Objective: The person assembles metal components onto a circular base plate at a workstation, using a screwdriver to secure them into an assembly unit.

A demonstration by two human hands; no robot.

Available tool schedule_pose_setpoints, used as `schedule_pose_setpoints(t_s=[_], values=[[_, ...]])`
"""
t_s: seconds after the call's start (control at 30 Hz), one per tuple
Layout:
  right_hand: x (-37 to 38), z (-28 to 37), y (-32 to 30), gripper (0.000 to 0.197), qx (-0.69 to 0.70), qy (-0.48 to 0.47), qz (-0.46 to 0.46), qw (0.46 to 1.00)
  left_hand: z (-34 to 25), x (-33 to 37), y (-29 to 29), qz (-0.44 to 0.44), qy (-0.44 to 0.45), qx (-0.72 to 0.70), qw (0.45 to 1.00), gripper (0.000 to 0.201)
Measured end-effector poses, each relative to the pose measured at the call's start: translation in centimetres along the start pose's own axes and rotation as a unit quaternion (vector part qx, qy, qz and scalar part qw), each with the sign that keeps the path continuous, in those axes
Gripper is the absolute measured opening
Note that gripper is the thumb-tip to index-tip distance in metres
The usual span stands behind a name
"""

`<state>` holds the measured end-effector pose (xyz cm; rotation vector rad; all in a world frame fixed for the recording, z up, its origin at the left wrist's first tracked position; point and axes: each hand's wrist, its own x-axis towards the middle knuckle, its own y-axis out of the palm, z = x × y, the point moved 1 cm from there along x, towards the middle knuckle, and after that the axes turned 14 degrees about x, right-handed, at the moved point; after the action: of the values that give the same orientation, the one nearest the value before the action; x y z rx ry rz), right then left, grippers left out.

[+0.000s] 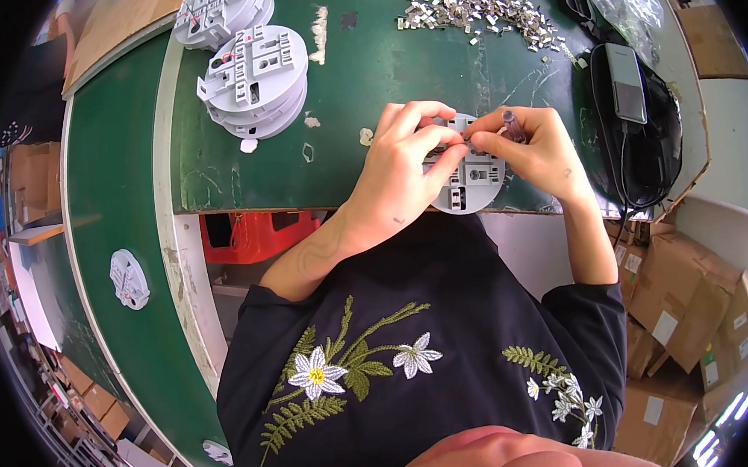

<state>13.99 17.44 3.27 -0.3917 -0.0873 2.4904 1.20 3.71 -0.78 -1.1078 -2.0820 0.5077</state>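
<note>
A round light grey plastic base with slots and raised terminals lies at the front edge of the green table, partly covered by my fingers. My left hand is over its left side, thumb and fingers pinched together at its upper middle; what they grip is too small to make out. From the right, my right hand meets it there with thumb and forefinger closed. A screwdriver with a clear purplish handle sticks up out of my right hand; its tip is hidden.
Stacked grey bases stand at the left. Small metal clips are heaped at the back. To the right, a grey power bank with a cable lies on a black bag. Another base rests on the green strip farther left.
</note>
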Motion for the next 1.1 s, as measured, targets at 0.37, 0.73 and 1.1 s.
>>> schedule_pose_setpoints(t_s=[0.37,0.73,1.1], values=[[-1.4,-1.1,1.5,0.014,-0.168,-0.239,0.045,0.955,0.2,-0.2,-1.6,0.030,0.009,-0.002,1.000,0.011],[-1.8,-1.9,2.6,0.035,-0.271,-0.307,0.050,0.911,0.0,-0.2,-2.0,0.029,0.032,0.034,0.998,0.013],[-2.5,-2.1,3.5,0.043,-0.381,-0.337,0.037,0.860,0.2,-0.3,-1.9,0.025,0.034,0.033,0.999,0.014]])
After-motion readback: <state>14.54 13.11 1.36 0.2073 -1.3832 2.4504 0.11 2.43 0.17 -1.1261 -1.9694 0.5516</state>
